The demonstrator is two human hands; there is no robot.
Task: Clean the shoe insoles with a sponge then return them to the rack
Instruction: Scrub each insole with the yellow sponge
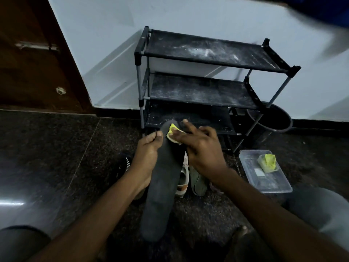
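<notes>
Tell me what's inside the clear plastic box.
The clear plastic box holds a yellow sponge piece at its far end and something dark with a white patch, too blurred to name. Anything under the sponge is hidden.

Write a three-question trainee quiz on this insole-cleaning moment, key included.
1. True or false: the left hand grips the dark insole by its edge.
2. What does the right hand hold against the insole's far end? A) a brush B) a yellow sponge C) a shoe
3. Fill in: the clear plastic box stands on the ____, not on the rack.

Key: 1 true; 2 B; 3 floor.
</notes>
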